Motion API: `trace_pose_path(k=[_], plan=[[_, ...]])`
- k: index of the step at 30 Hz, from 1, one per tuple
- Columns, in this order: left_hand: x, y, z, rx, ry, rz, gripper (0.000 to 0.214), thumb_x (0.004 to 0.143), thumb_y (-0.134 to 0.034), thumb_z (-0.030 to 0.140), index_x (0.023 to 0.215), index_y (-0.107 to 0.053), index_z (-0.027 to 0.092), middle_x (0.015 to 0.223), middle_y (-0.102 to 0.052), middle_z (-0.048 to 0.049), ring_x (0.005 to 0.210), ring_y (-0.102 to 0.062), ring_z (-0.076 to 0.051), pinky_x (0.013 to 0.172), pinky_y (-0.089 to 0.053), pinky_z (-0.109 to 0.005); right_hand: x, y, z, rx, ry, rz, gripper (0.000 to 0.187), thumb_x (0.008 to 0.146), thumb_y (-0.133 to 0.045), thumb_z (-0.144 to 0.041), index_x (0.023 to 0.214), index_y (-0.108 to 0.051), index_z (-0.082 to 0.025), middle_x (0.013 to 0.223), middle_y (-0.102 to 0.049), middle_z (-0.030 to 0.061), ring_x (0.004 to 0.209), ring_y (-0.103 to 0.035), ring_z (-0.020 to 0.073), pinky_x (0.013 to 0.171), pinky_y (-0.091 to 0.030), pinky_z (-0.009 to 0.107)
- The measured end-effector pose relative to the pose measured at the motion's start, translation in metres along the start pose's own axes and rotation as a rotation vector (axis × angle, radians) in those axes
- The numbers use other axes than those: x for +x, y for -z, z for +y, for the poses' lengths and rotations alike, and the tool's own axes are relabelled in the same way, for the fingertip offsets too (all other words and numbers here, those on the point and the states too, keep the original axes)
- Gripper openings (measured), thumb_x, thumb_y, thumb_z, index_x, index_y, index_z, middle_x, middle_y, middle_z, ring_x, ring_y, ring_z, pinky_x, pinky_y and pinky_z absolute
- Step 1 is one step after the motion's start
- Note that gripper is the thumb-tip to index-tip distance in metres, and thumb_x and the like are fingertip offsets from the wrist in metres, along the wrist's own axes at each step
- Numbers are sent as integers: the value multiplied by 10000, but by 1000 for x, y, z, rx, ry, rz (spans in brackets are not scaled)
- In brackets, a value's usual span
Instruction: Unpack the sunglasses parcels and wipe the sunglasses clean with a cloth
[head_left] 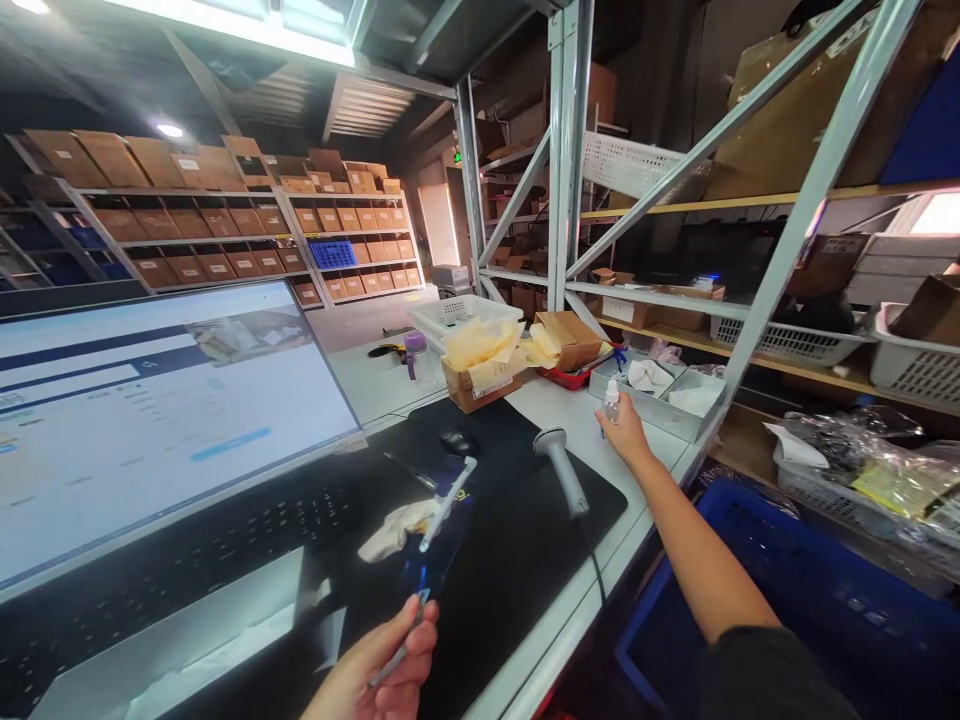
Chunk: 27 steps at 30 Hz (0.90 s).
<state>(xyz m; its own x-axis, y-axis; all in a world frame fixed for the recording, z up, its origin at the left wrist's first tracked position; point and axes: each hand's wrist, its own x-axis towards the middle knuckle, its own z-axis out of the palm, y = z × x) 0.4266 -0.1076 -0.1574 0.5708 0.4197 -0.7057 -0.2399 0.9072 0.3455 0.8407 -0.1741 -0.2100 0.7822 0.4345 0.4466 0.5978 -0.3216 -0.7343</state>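
My right hand [626, 436] reaches out over the white bench and grips a small clear bottle with a white cap [612, 401], next to a grey tray [679, 415]. My left hand [379, 668], low and near me, pinches the end of a thin dark strip with a white pen-like piece [442, 515] that rises over the black mat [510, 540]. A grey barcode scanner [561, 466] lies on the mat between the hands. A crumpled white cloth [394, 530] lies by the keyboard.
A large lit monitor [150, 410] and black keyboard [187, 560] fill the left. Cardboard boxes with yellow packing [484, 365], a white basket [450, 315] and a black mouse [456, 440] sit at the back. Metal racking [780, 240] stands right, above a blue crate [795, 590].
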Motion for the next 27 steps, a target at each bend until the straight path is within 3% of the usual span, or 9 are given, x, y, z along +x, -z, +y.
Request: trace_pose_path(k=[2,4,8,10,16,22,27], plan=[[1,-5,-1,-9,-3,1,291,1057,-340,189,919,-558,54,638,-418,48,345,-387,17,310,-324,-57,-35,8,-19,26,70,-20,639,829,-579,-339,1403,-418,-108,1185,-662,176,1045,-651,293,899,-497,417],[3,-7,-2,-16,0,-10,344,1069,-294,205,904,-554,50,625,-419,48,337,-373,23,309,-310,-47,-79,17,-42,58,176,-132,738,808,-614,-331,1488,-353,-208,1177,-675,108,1014,-665,256,895,-502,374],[10,-4,-4,4,41,-74,413,1076,-259,241,855,-548,46,588,-435,39,333,-385,19,309,-302,-35,-156,22,-91,27,559,-664,758,808,-551,-190,1526,-351,-329,1054,-667,30,799,-654,168,716,-487,273],[13,-1,-6,9,60,-103,420,1076,-266,247,846,-551,41,574,-446,34,330,-392,14,308,-306,-34,-174,14,-113,-43,635,-765,775,792,-532,-156,1522,-363,-351,976,-639,8,728,-622,152,669,-453,261],[11,4,-10,-3,70,-133,403,1074,-291,239,855,-560,33,570,-459,29,321,-384,12,305,-315,-40,-177,-14,-153,-179,719,-777,796,788,-520,-157,1531,-341,-380,972,-626,13,730,-621,165,668,-416,271],[10,6,-7,-4,58,-150,354,1071,-323,233,877,-552,45,587,-449,40,330,-380,18,313,-313,-33,-186,-20,-156,-98,663,-817,728,763,-545,-164,1473,-436,-282,1025,-668,59,870,-661,221,775,-476,319],[7,2,-9,-13,48,-129,349,1075,-300,230,884,-535,58,610,-410,57,333,-359,32,315,-300,-21,-190,-24,-159,1,611,-824,686,780,-565,-194,1449,-454,-299,1070,-680,64,880,-675,217,791,-496,313]])
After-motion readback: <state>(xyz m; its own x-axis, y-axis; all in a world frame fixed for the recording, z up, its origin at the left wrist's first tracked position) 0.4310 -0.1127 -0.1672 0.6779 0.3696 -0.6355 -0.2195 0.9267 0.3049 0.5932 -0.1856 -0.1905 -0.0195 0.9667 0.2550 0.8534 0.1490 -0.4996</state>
